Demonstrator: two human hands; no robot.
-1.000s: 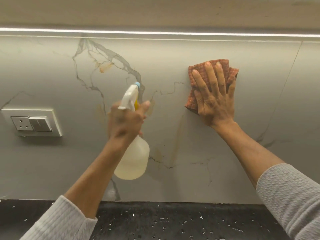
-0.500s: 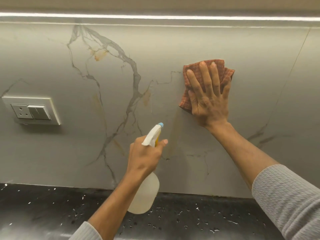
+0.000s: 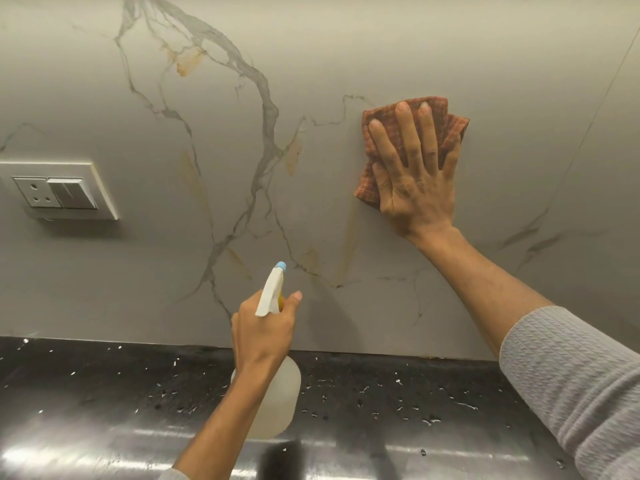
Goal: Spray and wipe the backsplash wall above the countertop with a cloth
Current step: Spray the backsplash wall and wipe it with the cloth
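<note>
The backsplash wall (image 3: 346,57) is pale marble with grey veins and some orange-brown marks. My right hand (image 3: 417,181) lies flat with straight fingers on a folded orange cloth (image 3: 384,126), pressing it against the wall at the right of centre. My left hand (image 3: 263,327) grips the neck of a translucent white spray bottle (image 3: 277,403), low in front of the wall. Its white head with a blue nozzle tip (image 3: 281,266) points up toward the wall. The bottle's body hangs over the countertop.
A black speckled countertop (image 3: 398,393) runs along the bottom, glossy near the front. A white socket and switch plate (image 3: 59,190) sits on the wall at the left. A thin panel seam (image 3: 588,109) crosses the wall at the right.
My left hand has lowered the spray bottle from mid-wall down to just above the countertop. My right hand and the cloth have slid a little down the wall.
</note>
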